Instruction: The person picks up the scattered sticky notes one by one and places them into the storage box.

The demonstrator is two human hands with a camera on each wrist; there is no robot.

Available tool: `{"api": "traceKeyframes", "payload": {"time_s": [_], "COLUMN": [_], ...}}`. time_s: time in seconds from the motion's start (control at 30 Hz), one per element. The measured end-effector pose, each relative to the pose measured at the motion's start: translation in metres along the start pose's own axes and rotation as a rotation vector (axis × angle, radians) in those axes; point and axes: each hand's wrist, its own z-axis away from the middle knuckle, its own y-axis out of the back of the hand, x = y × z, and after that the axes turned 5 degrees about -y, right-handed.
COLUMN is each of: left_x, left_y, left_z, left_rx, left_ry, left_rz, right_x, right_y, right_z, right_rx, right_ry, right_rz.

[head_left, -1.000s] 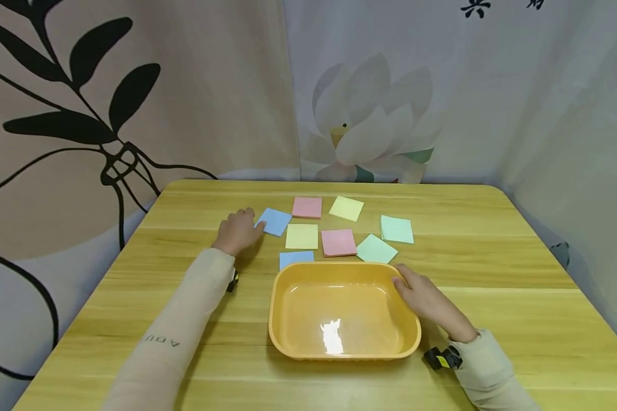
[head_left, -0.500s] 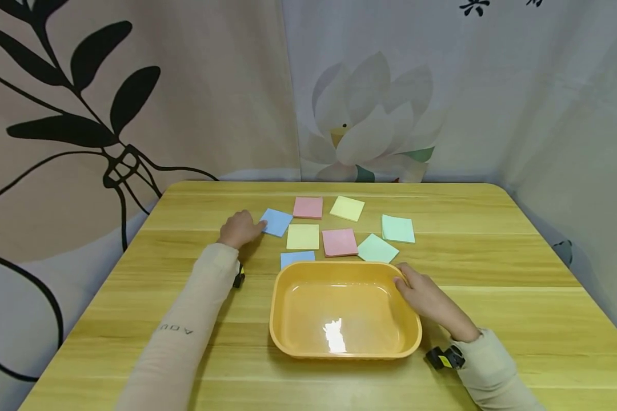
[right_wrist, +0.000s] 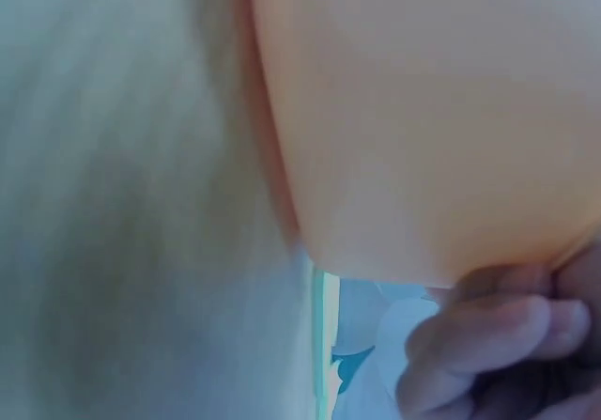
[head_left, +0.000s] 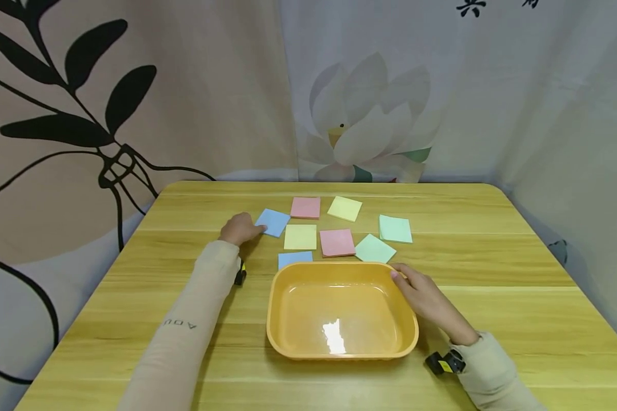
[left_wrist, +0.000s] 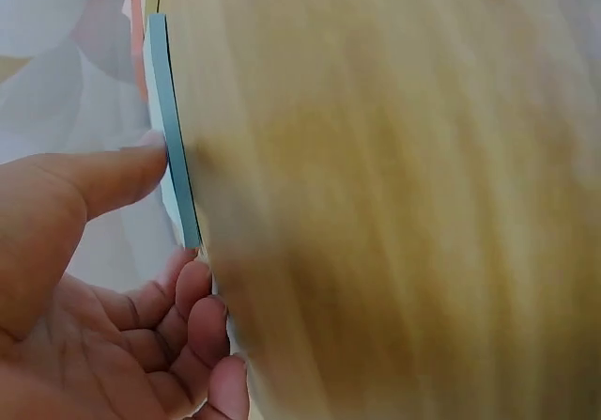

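Note:
In the head view, my left hand [head_left: 240, 229] is at the left corner of a blue sticky note pad [head_left: 274, 222]. The left wrist view shows the thumb against the edge of this blue pad [left_wrist: 173, 129], with curled fingers [left_wrist: 208, 321] at its corner; the pad lies flat. My right hand [head_left: 425, 297] grips the back right corner of a yellow plastic basin [head_left: 341, 319], thumb over the rim. Seen from the right wrist, bent fingers [right_wrist: 498, 335] press up to the basin's wall [right_wrist: 404, 157]. Nothing lies inside the basin.
Behind the basin lie pink pads [head_left: 305, 208] [head_left: 337, 243], yellow pads [head_left: 345, 208] [head_left: 300, 237] and pale green pads [head_left: 395, 229] [head_left: 375, 249]. A second blue pad [head_left: 295, 258] is partly hidden by the basin's rim. A printed curtain [head_left: 226, 85] hangs behind the wooden table [head_left: 493, 251].
My left fingers have drawn in and lowered around the corner of the blue sticky note pad. The right hand and the basin stay in place.

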Motion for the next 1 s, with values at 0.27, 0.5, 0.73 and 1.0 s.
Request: {"api": "traceKeyframes", "payload": {"time_s": [0.27, 0.5, 0.73, 1.0], "left_x": [0.002, 0.002, 0.002, 0.003], "left_y": [0.002, 0.006, 0.011, 0.011], "left_z": [-0.006, -0.011, -0.011, -0.015], "left_rx": [-0.039, -0.047, -0.102, -0.107], "left_ry": [0.001, 0.004, 0.020, 0.044], "left_rz": [0.073, 0.089, 0.132, 0.169], "right_x": [-0.001, 0.001, 0.001, 0.001], "right_y": [-0.003, -0.004, -0.004, -0.003], "right_z": [0.001, 0.000, 0.000, 0.001], "right_rx": [0.064, 0.071, 0.063, 0.054], "right_ry": [-0.016, -0.008, 0.009, 0.010], "right_rz": [-0.009, -0.003, 0.001, -0.018]}}
